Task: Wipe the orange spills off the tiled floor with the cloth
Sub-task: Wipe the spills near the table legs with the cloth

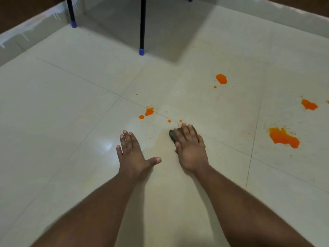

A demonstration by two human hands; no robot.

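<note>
My right hand (189,145) presses the dark cloth (173,136) flat, my left hand (132,154) splayed on tile; the seemingly small cloth may smear the orange puddles (284,138).

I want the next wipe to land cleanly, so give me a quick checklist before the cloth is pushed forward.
1. Cloth under right hand: ok, the hand presses it flat.
2. Left hand braced on bare tile floor, clear of spills: ok.
3. Small drops just ahead of the cloth: ok, nearest target.
4. Splash by the grout line reachable: probably ok.
5. Big puddle still unwiped: not ok.
6. Cloth's clean side: cannot tell.
</note>
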